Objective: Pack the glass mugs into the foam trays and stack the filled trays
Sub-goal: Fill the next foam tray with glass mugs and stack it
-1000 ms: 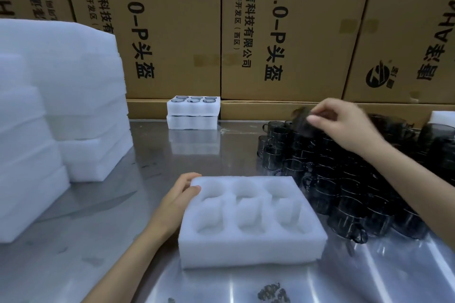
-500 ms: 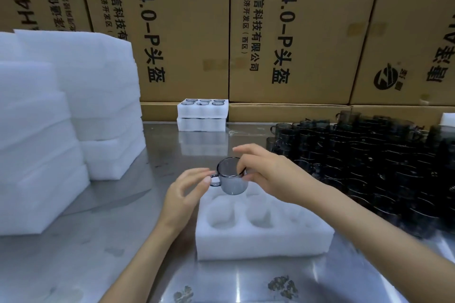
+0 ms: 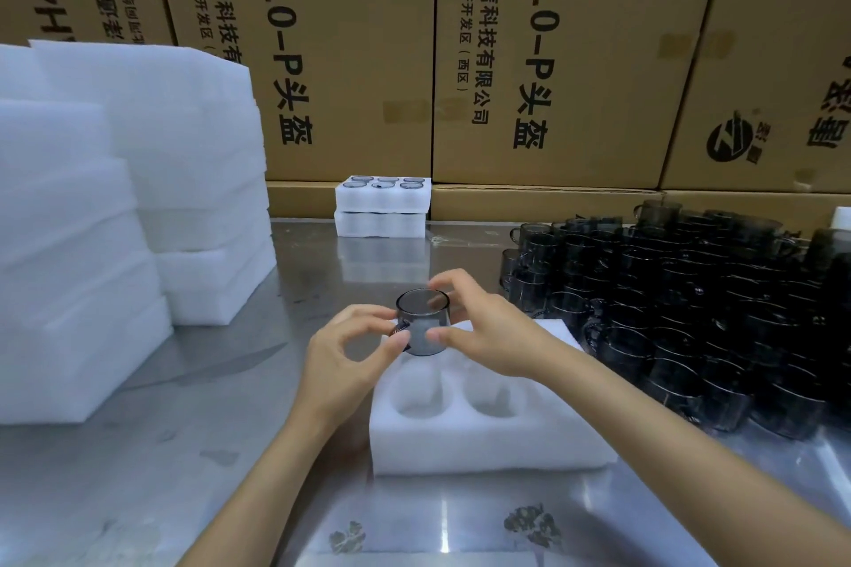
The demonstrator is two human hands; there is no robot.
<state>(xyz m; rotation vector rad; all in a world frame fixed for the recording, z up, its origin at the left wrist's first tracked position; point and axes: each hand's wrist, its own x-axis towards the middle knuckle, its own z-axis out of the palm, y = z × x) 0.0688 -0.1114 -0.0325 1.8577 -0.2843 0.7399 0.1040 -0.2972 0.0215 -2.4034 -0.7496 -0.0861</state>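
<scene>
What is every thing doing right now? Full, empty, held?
Mug: upright, held above the tray by both hands.
Left hand: pinching the mug's handle side.
Right hand: gripping the mug.
Foam tray: visible pockets empty.
Stacked trays: top one filled.
Loose mugs: unpacked, piled on the table.

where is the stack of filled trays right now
In the head view, the stack of filled trays sits at the table's far edge, centre-left, against the cardboard boxes.

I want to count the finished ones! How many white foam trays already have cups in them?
2. They sit stacked at the back of the metal table, against the cardboard boxes: the top tray shows six mug rims, and the bottom tray lies under it, its mugs mostly hidden.
</scene>
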